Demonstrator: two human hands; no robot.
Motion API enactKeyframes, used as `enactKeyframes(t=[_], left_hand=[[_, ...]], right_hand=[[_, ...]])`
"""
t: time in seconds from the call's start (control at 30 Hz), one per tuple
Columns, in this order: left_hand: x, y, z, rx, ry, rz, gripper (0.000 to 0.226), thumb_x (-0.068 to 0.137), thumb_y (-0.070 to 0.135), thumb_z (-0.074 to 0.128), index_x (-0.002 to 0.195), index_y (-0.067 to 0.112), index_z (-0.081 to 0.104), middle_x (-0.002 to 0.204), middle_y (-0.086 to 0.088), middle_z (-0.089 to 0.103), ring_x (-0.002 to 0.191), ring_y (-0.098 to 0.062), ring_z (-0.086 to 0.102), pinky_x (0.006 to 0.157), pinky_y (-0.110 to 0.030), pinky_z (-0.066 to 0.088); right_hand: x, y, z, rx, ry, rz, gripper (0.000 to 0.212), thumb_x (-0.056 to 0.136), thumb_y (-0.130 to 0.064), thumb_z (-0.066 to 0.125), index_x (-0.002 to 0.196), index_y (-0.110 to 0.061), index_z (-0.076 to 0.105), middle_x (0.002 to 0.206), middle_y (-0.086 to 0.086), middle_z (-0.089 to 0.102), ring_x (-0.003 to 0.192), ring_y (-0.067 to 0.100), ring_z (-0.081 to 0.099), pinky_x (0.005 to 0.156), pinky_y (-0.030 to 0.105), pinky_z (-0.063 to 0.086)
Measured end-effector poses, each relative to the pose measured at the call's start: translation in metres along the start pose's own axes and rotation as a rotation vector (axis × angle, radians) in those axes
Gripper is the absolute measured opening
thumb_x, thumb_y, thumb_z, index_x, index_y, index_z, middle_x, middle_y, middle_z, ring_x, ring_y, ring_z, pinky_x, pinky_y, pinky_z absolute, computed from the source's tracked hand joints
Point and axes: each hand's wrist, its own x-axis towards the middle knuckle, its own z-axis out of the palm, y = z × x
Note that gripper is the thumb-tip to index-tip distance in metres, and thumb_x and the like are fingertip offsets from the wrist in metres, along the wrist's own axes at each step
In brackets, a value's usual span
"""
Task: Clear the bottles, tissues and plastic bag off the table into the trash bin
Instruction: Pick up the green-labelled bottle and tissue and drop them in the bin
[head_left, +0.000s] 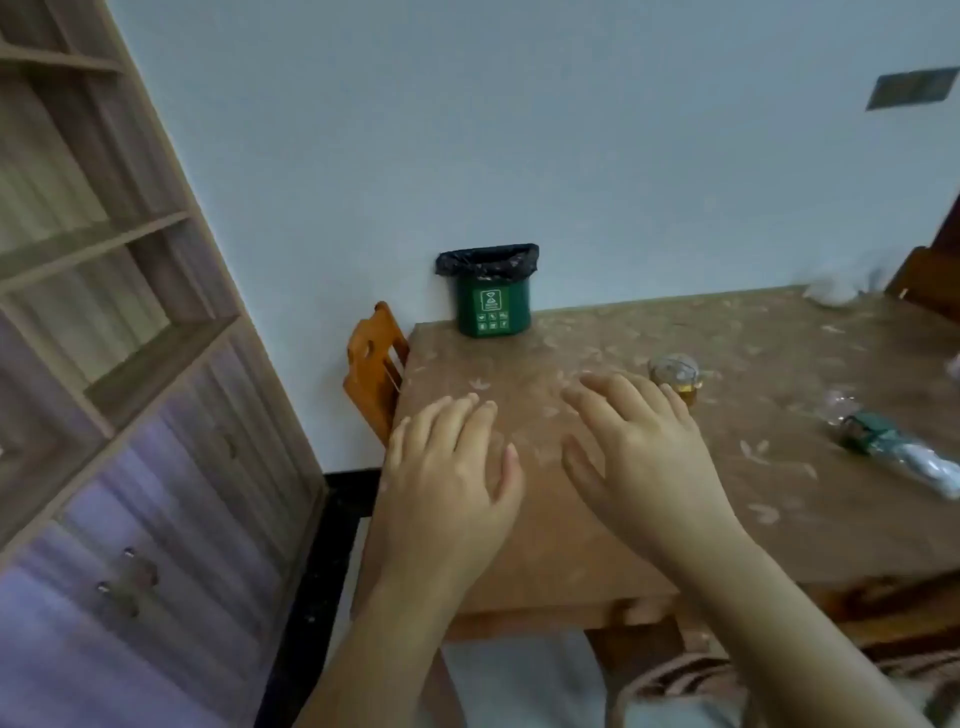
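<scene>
Both my left hand (447, 478) and right hand (644, 452) hover flat over the desk (571, 545), fingers spread, holding nothing. The small bottle (674, 378) sits just beyond my right hand, the trash bin (491, 297) at the far edge. I'd grip the bottle by its body first.

A small green trash bin (492, 304) lined with a black bag stands upright at the table's far left corner. A clear bottle (675, 378) holding amber liquid sits mid-table; another bottle (893, 447) with a green label lies on its side near the right edge. Crumpled white tissues (836, 293) rest at the far right.
</scene>
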Motion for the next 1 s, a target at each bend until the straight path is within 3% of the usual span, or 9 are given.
enactKeyframes(t=[0.13, 0.37, 0.47, 0.8, 1.0], left_hand=[[0.018, 0.004, 0.035, -0.119, 0.006, 0.04, 0.041, 0.081, 0.032, 0.045, 0.109, 0.01, 0.065, 0.112, -0.007, 0.066, 0.109, -0.026, 0.056, 0.094, -0.05, 0.044], [0.048, 0.032, 0.09, -0.267, -0.041, 0.197, 0.039, 0.082, 0.032, 0.044, 0.108, 0.011, 0.065, 0.112, -0.006, 0.065, 0.109, -0.026, 0.056, 0.095, -0.045, 0.041], [0.052, 0.059, 0.109, -0.335, -0.094, 0.254, 0.041, 0.083, 0.032, 0.043, 0.11, 0.011, 0.064, 0.114, -0.006, 0.065, 0.11, -0.025, 0.055, 0.096, -0.046, 0.042], [0.046, 0.206, 0.172, -0.483, -0.231, 0.424, 0.041, 0.083, 0.034, 0.042, 0.112, 0.014, 0.063, 0.114, -0.003, 0.065, 0.111, -0.021, 0.055, 0.097, -0.043, 0.038], [0.037, 0.314, 0.211, -0.514, -0.264, 0.389, 0.039, 0.083, 0.031, 0.041, 0.108, 0.013, 0.065, 0.111, -0.004, 0.066, 0.107, -0.023, 0.058, 0.094, -0.047, 0.044]], right_hand=[[-0.003, 0.024, 0.007, -0.105, 0.007, 0.079, 0.039, 0.08, -0.029, 0.045, 0.106, -0.007, 0.064, 0.108, 0.013, 0.064, 0.103, 0.034, 0.056, 0.085, 0.05, 0.043], [-0.017, 0.07, 0.003, -0.218, -0.034, 0.296, 0.036, 0.077, -0.018, 0.068, 0.111, -0.008, 0.062, 0.112, 0.014, 0.063, 0.106, 0.035, 0.055, 0.089, 0.056, 0.043], [-0.035, 0.096, -0.009, -0.258, -0.026, 0.42, 0.037, 0.078, -0.022, 0.064, 0.114, -0.01, 0.061, 0.114, 0.012, 0.061, 0.108, 0.033, 0.054, 0.09, 0.056, 0.043], [-0.101, 0.208, -0.071, -0.365, 0.074, 0.654, 0.036, 0.078, -0.018, 0.067, 0.113, -0.009, 0.063, 0.112, 0.013, 0.063, 0.106, 0.034, 0.055, 0.092, 0.054, 0.043], [-0.15, 0.301, -0.114, -0.395, 0.048, 0.646, 0.034, 0.076, -0.017, 0.07, 0.109, -0.01, 0.064, 0.11, 0.011, 0.064, 0.105, 0.033, 0.055, 0.091, 0.049, 0.041]])
